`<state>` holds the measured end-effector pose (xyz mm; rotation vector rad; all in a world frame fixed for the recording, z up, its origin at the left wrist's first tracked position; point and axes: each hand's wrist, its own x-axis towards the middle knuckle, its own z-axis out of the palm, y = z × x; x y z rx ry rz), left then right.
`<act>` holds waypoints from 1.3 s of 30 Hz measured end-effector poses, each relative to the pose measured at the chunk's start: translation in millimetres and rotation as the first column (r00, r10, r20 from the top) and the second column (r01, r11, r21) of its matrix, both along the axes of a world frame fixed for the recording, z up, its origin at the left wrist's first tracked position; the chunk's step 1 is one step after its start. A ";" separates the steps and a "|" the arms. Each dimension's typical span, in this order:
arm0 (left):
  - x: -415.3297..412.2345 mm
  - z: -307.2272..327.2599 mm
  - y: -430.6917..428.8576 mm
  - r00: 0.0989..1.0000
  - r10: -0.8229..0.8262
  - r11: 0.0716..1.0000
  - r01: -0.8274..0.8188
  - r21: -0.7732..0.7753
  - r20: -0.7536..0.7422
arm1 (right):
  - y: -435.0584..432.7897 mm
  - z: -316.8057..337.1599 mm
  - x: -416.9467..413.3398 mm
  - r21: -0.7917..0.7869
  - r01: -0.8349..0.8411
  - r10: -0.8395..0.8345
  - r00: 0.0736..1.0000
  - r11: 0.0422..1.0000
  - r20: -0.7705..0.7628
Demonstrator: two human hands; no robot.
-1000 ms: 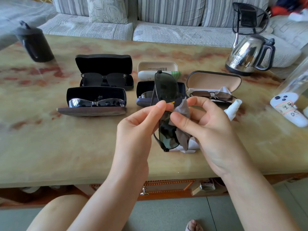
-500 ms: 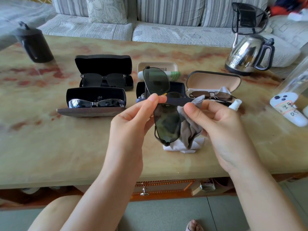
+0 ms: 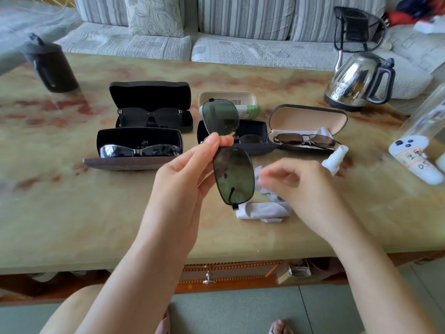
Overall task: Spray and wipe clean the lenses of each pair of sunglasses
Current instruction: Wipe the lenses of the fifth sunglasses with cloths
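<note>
Marbled table, sofa behind. Open cases:
- rear-left case holds black pair
- front-left case holds mirrored pair
- right case holds brown-lens pair

Left hand pinches green-lens sunglasses at the bridge, above the table. Right hand (blurred) is over grey cloth; cannot tell its grip.

Dark green clip-on lenses; pale grey cloth; white spray bottle right; black case far left; beige table mottled red; grey-striped sofa far.
</note>
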<state>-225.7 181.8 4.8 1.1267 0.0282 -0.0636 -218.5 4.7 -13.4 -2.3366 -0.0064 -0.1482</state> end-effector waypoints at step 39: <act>-3.5 -4.6 -9.6 0.999 -0.002 0.999 0.000 0.049 0.045 | 23.7 20.2 -20.6 0.832 -0.081 0.122 0.992 0.549 0.016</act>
